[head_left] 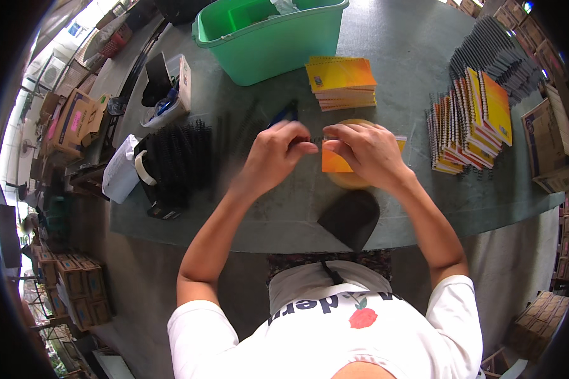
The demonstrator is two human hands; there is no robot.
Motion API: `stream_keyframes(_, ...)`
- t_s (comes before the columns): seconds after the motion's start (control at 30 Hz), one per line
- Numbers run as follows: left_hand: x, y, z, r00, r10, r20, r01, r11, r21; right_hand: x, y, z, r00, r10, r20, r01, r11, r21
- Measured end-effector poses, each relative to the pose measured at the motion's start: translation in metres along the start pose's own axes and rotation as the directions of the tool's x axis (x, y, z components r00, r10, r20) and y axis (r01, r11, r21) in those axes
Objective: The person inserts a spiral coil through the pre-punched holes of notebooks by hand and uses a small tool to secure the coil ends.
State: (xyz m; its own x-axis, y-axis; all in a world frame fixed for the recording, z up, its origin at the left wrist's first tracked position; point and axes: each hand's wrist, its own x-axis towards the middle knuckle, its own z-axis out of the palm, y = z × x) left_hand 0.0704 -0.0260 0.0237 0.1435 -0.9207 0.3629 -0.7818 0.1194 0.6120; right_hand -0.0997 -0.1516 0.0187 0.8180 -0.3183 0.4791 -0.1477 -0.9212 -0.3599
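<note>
In front of me an orange notebook point(336, 163) lies over a round yellowish disc point(349, 181). My right hand point(372, 155) covers much of it, fingers and thumb closed at its left, dark-coiled edge. Just left of that edge is my left hand point(277, 150), slightly blurred, its fingers curled toward the thumb; what they hold, if anything, is too small to make out. Beyond its knuckles shows a dark blue tool point(286, 114), partly hidden, and I cannot tell whether the hand touches it. Nearer me a black rounded pad point(354, 220) rests on the table.
A stack of yellow-orange notebooks point(341, 82) stands beyond my hands, beside a green tub point(272, 47). Rightward are piled spiral notebooks point(471, 126) and grey stacked pieces point(496, 57). Leftward are black coils point(186, 155), a clear bin point(174, 95) and a white roll point(120, 170).
</note>
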Motion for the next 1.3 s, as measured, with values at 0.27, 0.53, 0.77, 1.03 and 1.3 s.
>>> stream_keyframes(0.27, 0.002, 0.001, -0.006, 0.994, -0.1, 0.032, 0.101, 0.993, -0.053, 0.002, -0.004, 0.0, 0.998, 0.043, -0.055, -0.031, 0.979, 0.2)
stream_keyframes(0.53, 0.008, 0.019, 0.009, 0.934, 0.268, -0.237, -0.188, 0.932, 0.311, 0.001, -0.002, -0.001, 1.0, -0.008, 0.029, 0.003, 0.982, 0.189)
stream_keyframes(0.77, -0.071, 0.04, 0.101, 0.975, -0.099, 0.197, 0.143, 0.964, -0.226, -0.017, 0.016, -0.033, 0.99, 0.135, 0.032, -0.127, 0.976, -0.174)
stream_keyframes(1.03, -0.008, 0.04, 0.009, 0.968, 0.147, -0.202, -0.072, 0.939, 0.337, -0.017, 0.015, -0.033, 0.968, 0.19, 0.162, -0.163, 0.972, -0.168)
stream_keyframes(1.3, -0.005, 0.048, 0.015, 0.979, 0.191, -0.072, -0.162, 0.941, 0.297, -0.023, 0.011, -0.029, 0.982, 0.112, 0.15, -0.098, 0.99, -0.098)
